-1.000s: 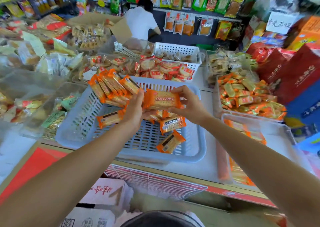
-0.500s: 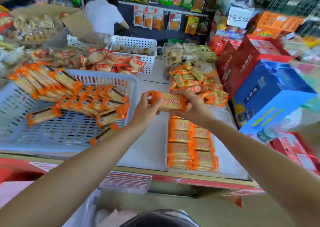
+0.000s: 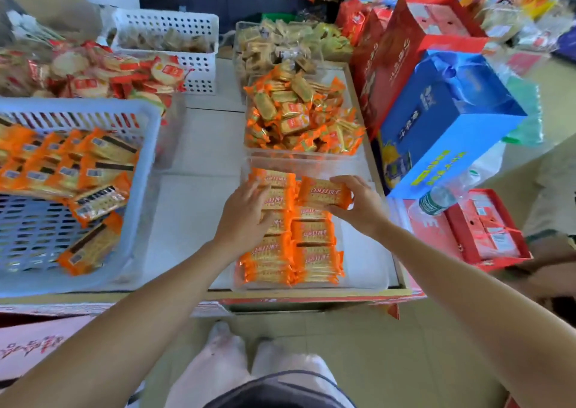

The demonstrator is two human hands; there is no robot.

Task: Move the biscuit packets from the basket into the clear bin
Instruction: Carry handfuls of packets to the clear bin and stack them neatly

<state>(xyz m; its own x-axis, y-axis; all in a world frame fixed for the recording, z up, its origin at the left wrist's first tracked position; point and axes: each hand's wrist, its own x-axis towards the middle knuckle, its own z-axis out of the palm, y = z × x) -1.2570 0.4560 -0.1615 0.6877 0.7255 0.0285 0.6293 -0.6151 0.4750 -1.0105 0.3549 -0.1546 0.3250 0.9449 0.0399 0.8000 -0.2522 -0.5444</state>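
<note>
A pale blue slotted basket stands at the left with several orange biscuit packets inside. The clear bin sits at the counter's front right and holds two rows of orange packets. My right hand grips an orange biscuit packet low over the far end of the right row. My left hand lies with its fingers spread on the packets of the left row.
Behind the clear bin is another clear bin heaped with small orange packets. A white basket stands at the back. Blue and red gift boxes crowd the right side. A water bottle lies on red boxes there.
Both hands carried the packet from over the basket rightward and down into the clear bin. My left hand let go of it and now rests on the left row.
</note>
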